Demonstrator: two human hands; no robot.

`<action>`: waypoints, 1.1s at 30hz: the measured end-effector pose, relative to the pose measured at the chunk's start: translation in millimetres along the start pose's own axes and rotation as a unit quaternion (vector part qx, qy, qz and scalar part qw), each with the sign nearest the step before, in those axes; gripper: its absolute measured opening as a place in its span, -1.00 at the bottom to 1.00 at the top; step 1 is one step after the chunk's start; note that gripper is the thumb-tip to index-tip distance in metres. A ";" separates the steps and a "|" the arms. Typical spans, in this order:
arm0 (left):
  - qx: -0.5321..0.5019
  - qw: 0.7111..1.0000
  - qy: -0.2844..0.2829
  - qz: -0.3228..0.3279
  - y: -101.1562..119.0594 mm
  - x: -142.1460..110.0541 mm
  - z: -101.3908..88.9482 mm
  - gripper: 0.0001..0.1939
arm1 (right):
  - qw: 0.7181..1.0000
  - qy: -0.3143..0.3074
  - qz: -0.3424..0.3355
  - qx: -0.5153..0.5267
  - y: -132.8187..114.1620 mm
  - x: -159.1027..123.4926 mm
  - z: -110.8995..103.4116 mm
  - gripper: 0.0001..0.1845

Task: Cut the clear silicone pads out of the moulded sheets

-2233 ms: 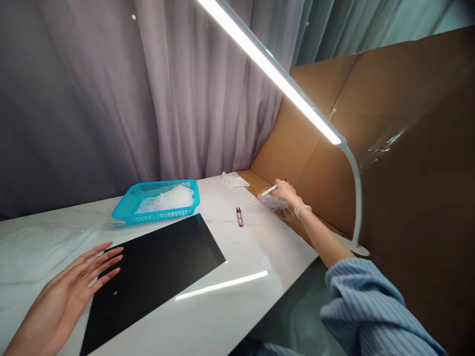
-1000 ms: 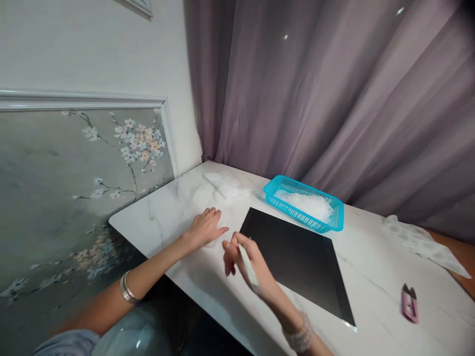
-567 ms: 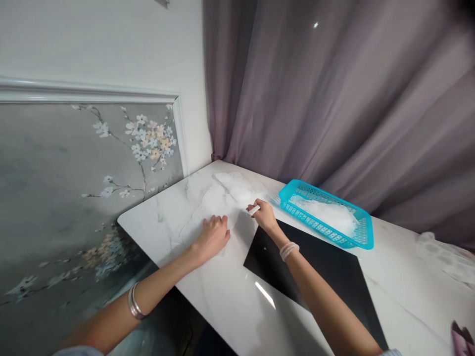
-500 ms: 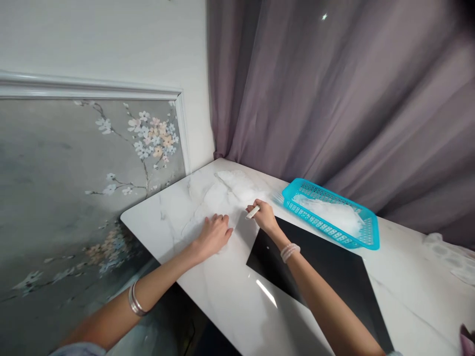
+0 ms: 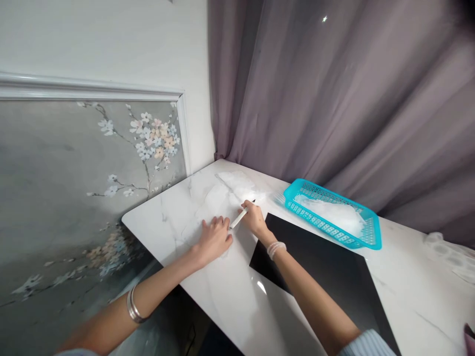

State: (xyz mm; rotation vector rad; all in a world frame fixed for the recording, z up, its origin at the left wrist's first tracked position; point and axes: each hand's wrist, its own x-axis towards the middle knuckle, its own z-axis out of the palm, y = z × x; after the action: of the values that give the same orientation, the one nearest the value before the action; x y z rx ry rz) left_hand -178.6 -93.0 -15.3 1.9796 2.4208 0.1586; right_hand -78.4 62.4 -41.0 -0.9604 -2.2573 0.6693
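Note:
My left hand (image 5: 213,240) lies flat on a clear plastic film (image 5: 218,200), which is crumpled in places and spread on a white marble table (image 5: 408,301). My right hand (image 5: 253,218) grips a slim white pen (image 5: 239,218) just beyond the left fingertips, its pale end pointing down at the film. Its dark far end sticks out past my knuckles. A black sheet (image 5: 315,252) lies close to my right wrist, partly under that forearm.
A turquoise plastic basket (image 5: 319,228) holding white crumpled film stands at the back of the table. Dotted plastic (image 5: 449,257) lies at the right edge, and pink snips (image 5: 469,338) show in the corner. A curtain and a floral wall panel border the table.
My view has swung from the cardboard side to the wall corner. My right hand has brought the pen over the film, and in the last moments its tip has tilted down towards my left fingers.

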 end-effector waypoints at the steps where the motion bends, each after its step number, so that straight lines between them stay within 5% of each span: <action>1: 0.008 1.000 -0.004 -0.001 -1.5 -1.1 -2.4 -0.76 | 1.000 0.000 0.001 -0.010 -2.4 0.2 5.1 -0.96; 10: 0.059 0.996 -0.057 0.021 -16.7 -26.0 -33.3 -0.67 | 0.994 -0.006 0.007 -0.112 -16.1 0.9 15.7 -0.82; 20: 0.026 0.999 -0.027 0.036 -1.6 -41.8 -24.2 -0.75 | 0.985 -0.031 -0.004 -0.170 -12.5 10.2 14.1 -0.79; 33: 0.038 0.999 0.005 0.014 -0.2 -50.6 -2.2 -0.69 | 0.995 -0.048 -0.013 -0.083 -20.2 6.4 8.5 -0.90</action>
State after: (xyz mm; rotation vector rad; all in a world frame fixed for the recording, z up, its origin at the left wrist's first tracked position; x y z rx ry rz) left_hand -168.8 -142.7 -16.0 2.0482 2.4426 0.0785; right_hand -97.1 53.1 -31.9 -0.9948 -2.4367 0.5325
